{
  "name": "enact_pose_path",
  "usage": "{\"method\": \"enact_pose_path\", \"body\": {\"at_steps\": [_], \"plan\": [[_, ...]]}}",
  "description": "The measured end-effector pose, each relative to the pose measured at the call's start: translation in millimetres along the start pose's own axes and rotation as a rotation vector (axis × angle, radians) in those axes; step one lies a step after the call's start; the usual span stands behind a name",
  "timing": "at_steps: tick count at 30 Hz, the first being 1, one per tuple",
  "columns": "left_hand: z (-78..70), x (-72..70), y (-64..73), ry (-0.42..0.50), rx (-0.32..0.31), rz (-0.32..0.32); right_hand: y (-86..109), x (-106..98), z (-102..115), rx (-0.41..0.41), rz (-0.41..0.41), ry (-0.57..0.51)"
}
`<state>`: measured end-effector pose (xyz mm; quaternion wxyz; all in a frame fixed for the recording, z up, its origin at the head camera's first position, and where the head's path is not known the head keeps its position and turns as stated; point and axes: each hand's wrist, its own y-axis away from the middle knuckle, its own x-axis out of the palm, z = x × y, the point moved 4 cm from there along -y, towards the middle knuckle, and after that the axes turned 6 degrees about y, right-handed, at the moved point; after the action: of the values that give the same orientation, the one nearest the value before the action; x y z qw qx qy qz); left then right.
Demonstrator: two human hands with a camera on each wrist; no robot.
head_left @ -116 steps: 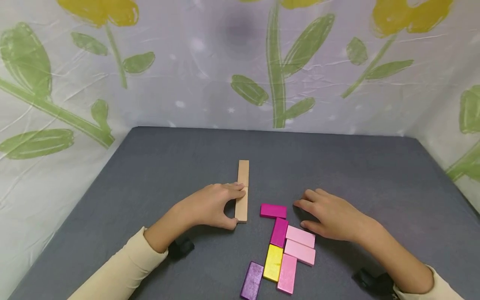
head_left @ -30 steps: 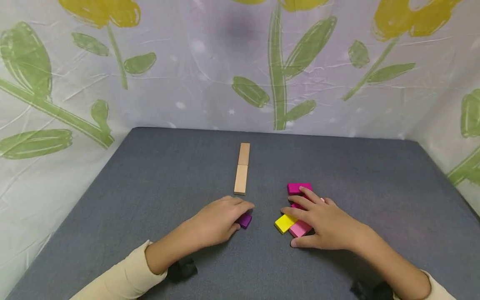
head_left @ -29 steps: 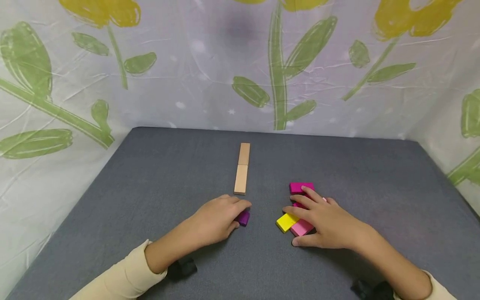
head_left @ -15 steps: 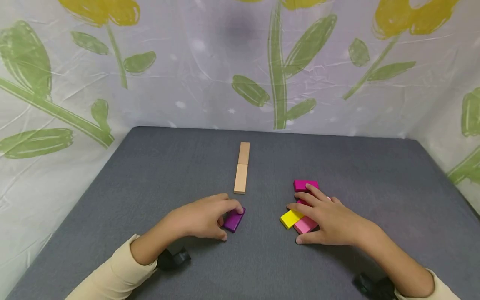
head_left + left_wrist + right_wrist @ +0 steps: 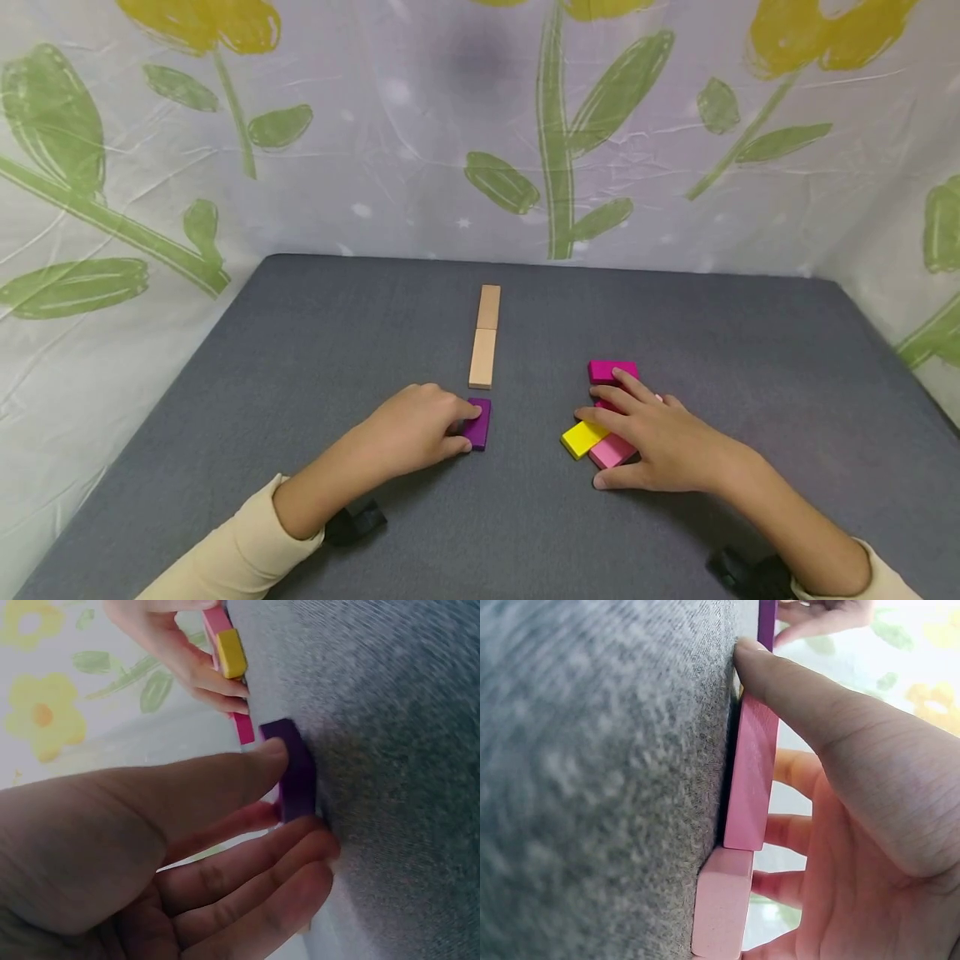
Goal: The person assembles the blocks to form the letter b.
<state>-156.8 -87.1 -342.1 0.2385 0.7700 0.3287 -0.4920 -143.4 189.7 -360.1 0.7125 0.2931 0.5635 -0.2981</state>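
My left hand (image 5: 416, 425) pinches a purple wooden block (image 5: 481, 429) by its edges, thumb at the near end and index finger toward the far end. That block lies flat on the table, just short of two plain wooden blocks (image 5: 482, 358) set end to end and roughly in line with them. Spread over a cluster of coloured blocks, my right hand (image 5: 663, 437) rests its fingers on them. Out from under it show a magenta block (image 5: 602, 372), a yellow block (image 5: 581, 439) and a pink block (image 5: 611, 452). In the right wrist view a light pink block (image 5: 724, 907) adjoins the pink one.
The blocks lie on a dark grey cloth-covered table (image 5: 337, 325). Behind it and at both sides hangs a pale curtain (image 5: 360, 150) painted with flowers. A black wrist device (image 5: 356, 523) sits under the left wrist, another device (image 5: 750, 575) under the right.
My left hand has left the plain blocks, now farther off, and brought the purple block up behind them, turning it straight. The right hand and coloured cluster have shifted away and rightward, then stayed nearly still.
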Motion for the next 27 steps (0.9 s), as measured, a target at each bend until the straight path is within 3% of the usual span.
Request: {"method": "enact_pose_path", "body": {"at_steps": [6,27], "plan": [[1.5,1.0,-1.1,-0.061,0.014,-0.055,0.9,-1.1,0.9,-0.012,-0.023,0.012],[2.8,4.1,-4.0,-0.100,-0.017,-0.090,0.2,1.8,-0.8,-0.002,-0.011,0.013]]}}
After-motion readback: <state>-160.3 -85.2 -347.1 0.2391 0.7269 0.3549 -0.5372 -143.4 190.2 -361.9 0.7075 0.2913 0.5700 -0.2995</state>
